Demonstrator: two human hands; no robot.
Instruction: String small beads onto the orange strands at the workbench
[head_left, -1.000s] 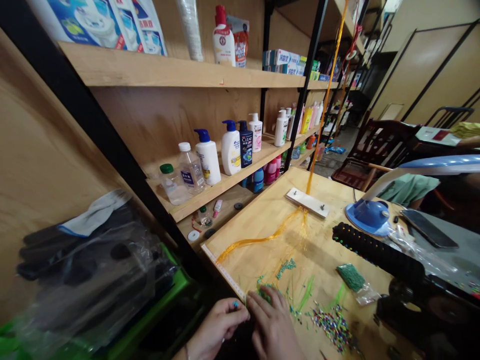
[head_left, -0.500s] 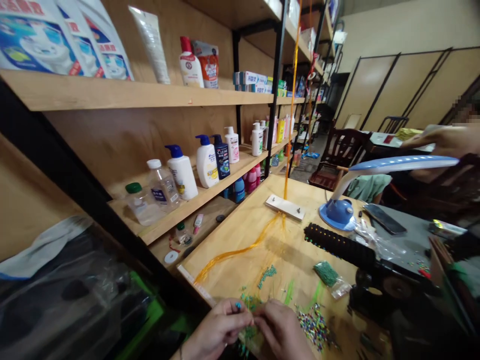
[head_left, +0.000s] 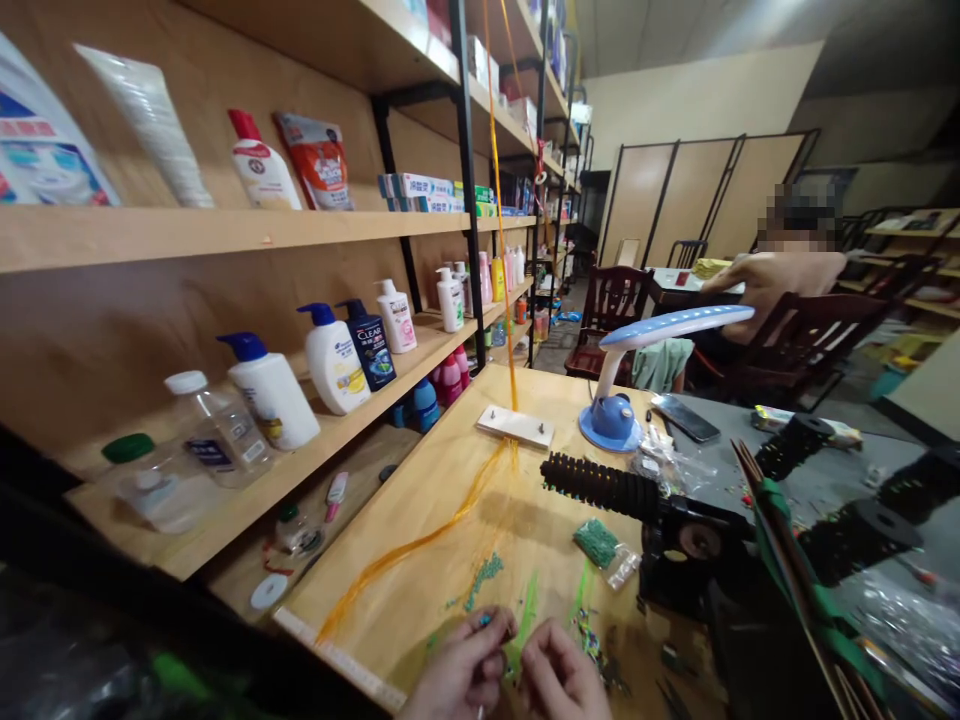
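Over the near edge of the wooden table, my left hand (head_left: 469, 665) is closed with thumb and fingers pinched. A small blue thing (head_left: 485, 620) shows at its fingers; its kind is unclear. Close on the right, my right hand (head_left: 559, 672) is also pinched, and what it holds is hidden. Just beyond them lie a strip of small green beads (head_left: 484, 578) and a pile of mixed-colour beads (head_left: 589, 635), partly covered by the right hand. A bundle of orange threads (head_left: 420, 548) runs from under a screwed-down white bar (head_left: 516, 427) to the table's left edge.
A bag of green beads (head_left: 596, 543) lies beyond the right hand. A black ribbed roller (head_left: 600, 485), blue desk lamp (head_left: 609, 422) and phone (head_left: 685, 418) stand or lie further right. Shelves with pump bottles (head_left: 341, 360) line the left. Another person (head_left: 795, 270) sits behind.
My view has turned to the right, bringing the seated person fully into sight. My hands have drawn apart slightly; both stay pinched.
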